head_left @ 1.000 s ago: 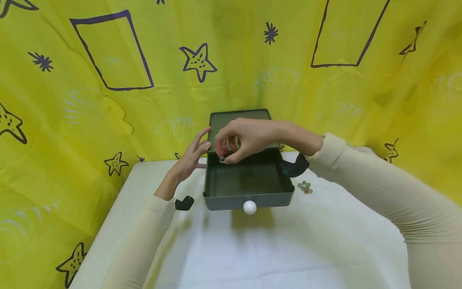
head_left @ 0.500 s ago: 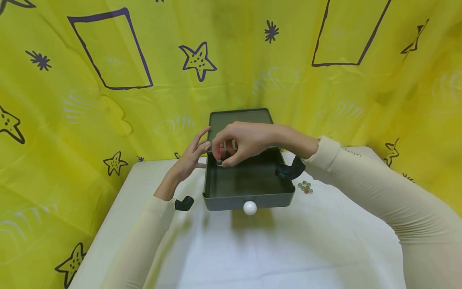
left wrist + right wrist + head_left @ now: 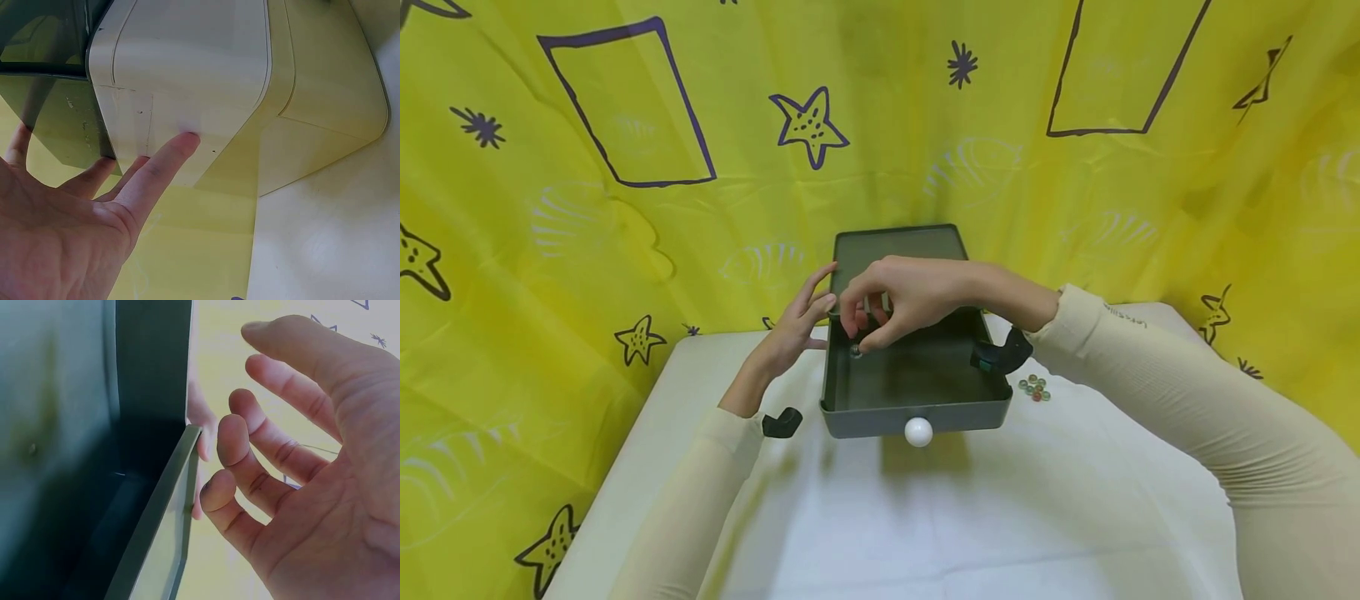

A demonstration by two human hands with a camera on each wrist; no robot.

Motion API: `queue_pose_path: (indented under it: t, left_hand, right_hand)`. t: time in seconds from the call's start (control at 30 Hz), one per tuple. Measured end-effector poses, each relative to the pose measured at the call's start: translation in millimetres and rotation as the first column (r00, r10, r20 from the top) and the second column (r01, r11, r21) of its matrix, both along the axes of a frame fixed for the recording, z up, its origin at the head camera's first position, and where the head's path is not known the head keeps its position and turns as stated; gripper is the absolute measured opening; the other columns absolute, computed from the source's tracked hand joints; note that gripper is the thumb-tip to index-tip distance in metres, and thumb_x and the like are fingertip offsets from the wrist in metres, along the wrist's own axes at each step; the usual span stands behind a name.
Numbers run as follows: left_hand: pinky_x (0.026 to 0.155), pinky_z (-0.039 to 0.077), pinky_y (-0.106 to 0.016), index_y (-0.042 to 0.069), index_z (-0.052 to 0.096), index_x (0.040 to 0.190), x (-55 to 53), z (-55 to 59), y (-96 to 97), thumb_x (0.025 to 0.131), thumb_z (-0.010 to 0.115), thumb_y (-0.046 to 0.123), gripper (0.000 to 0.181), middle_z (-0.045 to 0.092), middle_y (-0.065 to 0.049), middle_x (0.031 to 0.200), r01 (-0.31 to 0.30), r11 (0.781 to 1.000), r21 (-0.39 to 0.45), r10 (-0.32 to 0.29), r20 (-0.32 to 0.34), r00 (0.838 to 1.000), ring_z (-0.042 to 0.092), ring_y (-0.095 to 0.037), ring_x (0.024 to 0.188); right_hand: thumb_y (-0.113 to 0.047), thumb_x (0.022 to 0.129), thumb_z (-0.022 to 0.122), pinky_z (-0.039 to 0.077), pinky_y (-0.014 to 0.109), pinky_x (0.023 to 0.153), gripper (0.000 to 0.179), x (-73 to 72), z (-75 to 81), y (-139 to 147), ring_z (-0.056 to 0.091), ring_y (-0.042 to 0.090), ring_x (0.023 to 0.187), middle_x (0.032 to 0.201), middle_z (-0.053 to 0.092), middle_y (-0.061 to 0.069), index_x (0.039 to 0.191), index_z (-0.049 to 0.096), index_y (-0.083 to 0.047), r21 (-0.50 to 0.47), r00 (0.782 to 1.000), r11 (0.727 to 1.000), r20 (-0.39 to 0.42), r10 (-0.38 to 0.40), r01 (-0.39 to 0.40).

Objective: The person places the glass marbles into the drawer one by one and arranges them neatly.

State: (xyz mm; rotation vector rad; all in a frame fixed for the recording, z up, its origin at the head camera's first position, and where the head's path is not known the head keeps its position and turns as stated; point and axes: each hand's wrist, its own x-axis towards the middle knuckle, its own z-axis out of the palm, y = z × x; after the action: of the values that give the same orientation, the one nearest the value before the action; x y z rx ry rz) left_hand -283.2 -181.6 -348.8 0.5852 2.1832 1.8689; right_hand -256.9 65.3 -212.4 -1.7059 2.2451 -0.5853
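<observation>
In the head view, an open grey-green drawer (image 3: 917, 417) with a white round knob (image 3: 918, 432) extends from a small cabinet (image 3: 898, 243). My left hand (image 3: 792, 333) has its fingers spread along the cabinet's left side; in the left wrist view, a fingertip touches the pale side wall (image 3: 206, 119). Over the drawer's left part hovers my right hand (image 3: 913, 287), thumb and fingers parted. A small glass marble (image 3: 855, 351) shows just below those fingertips. In the right wrist view the fingers hold nothing, and the marble (image 3: 33, 449) appears inside the drawer.
Several glass marbles (image 3: 1035, 388) in green and red lie together on the white tabletop (image 3: 1075, 483), right of the drawer. Behind the cabinet hangs a yellow curtain (image 3: 880, 108) printed with stars and fish. Black wrist cameras sit on both sleeves.
My right hand has lowered slightly into the drawer and let go of the marble, which now sits below its parted fingertips. The left hand has stayed at the cabinet's side.
</observation>
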Motion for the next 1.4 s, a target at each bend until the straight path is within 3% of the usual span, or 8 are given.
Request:
queue_pose_path:
  t: [0.23, 0.43, 0.63, 1.1, 1.4]
  left_hand:
    - [0.101, 0.039, -0.074, 0.044, 0.020, 0.161, 0.2, -1.0, -0.7, 0.107, 0.046, 0.045, 0.060, 0.027, -0.012, 0.164, 0.005, 1.000, 0.003, -0.005, -0.006, 1.000, 0.032, -0.042, 0.146]
    - [0.101, 0.039, -0.075, 0.043, 0.021, 0.161, 0.9, -1.8, -0.3, 0.106, 0.047, 0.046, 0.062, 0.026, -0.012, 0.164, 0.003, 1.000, 0.005, -0.003, -0.004, 1.000, 0.030, -0.043, 0.147]
    - [0.101, 0.040, -0.074, 0.045, 0.021, 0.161, 1.3, -2.3, 0.7, 0.105, 0.047, 0.044, 0.061, 0.023, -0.012, 0.165, -0.003, 1.000, 0.002, 0.003, 0.003, 1.000, 0.029, -0.044, 0.147]
    - [0.102, 0.038, -0.074, 0.044, 0.022, 0.161, 1.1, -2.2, -0.5, 0.105, 0.047, 0.042, 0.061, 0.020, -0.012, 0.166, -0.012, 1.000, 0.008, 0.012, 0.003, 1.000, 0.027, -0.045, 0.148]
    - [0.101, 0.038, -0.076, 0.046, 0.021, 0.161, 1.4, -1.1, 1.4, 0.105, 0.047, 0.046, 0.062, 0.015, -0.013, 0.167, -0.008, 1.000, -0.007, 0.008, -0.016, 1.000, 0.025, -0.045, 0.149]
  right_hand:
    - [-0.027, 0.089, 0.081, 0.053, 0.040, 0.079, 0.031, 1.7, 0.7, 1, 0.060, 0.013, 0.079, 0.097, 0.067, 0.001, 0.115, 0.072, -0.013, 0.007, 1.000, 1.000, -0.002, -0.029, 0.029]
    - [-0.028, 0.090, 0.080, 0.052, 0.033, 0.075, 0.034, 2.8, 0.4, 4, 0.061, 0.012, 0.078, 0.097, 0.067, 0.000, 0.120, 0.070, -0.014, 0.007, 0.999, 0.999, 0.000, -0.045, 0.045]
    - [-0.028, 0.091, 0.079, 0.053, 0.037, 0.077, 0.036, 2.4, 1.6, 12, 0.062, 0.013, 0.078, 0.100, 0.068, 0.003, 0.123, 0.069, -0.015, -0.013, 0.998, 0.998, 0.009, -0.063, 0.063]
    - [-0.028, 0.091, 0.080, 0.056, 0.037, 0.078, 0.049, 7.2, 6.5, 46, 0.067, 0.010, 0.083, 0.110, 0.066, 0.006, 0.136, 0.061, -0.023, -0.070, 0.993, 0.991, 0.027, -0.112, 0.113]
    - [-0.027, 0.091, 0.080, 0.056, 0.035, 0.076, 0.053, 19.0, 8.5, 74, 0.066, 0.012, 0.082, 0.111, 0.064, 0.003, 0.140, 0.059, -0.025, -0.097, 0.984, 0.979, 0.054, -0.172, 0.177]
